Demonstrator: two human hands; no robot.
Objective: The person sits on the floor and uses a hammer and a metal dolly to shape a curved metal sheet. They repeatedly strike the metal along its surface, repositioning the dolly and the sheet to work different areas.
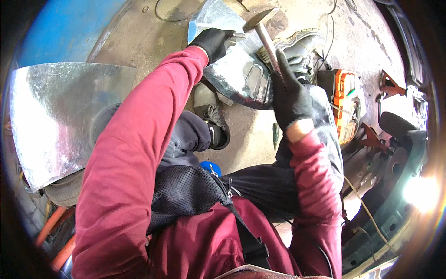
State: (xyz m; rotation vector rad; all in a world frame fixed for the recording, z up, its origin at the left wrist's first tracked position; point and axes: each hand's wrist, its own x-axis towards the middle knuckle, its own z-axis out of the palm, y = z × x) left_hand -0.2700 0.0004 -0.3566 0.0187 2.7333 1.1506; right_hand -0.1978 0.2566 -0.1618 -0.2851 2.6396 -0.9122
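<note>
My right hand (291, 98), in a black glove, is closed round the handle of a hammer (268, 44). The hammer's head is raised near the far end of a shiny, bent piece of sheet metal (232, 76) on the floor between my feet. In my black-gloved left hand (213, 44), above that sheet, is a short, flat metal bar (238, 35) that looks like a chisel. Its tip points right, toward the hammer; most of it is hidden in my fist. A rounded outline shows on the sheet's near part.
A large metal sheet (69, 116) leans at the left, beside a blue surface (69, 32). My boots (302, 51) flank the work. A screwdriver (275, 135) lies on the concrete. Rightward are an orange-and-black case (344, 104), red jack stands (391, 85), cables and a bright lamp (420, 193).
</note>
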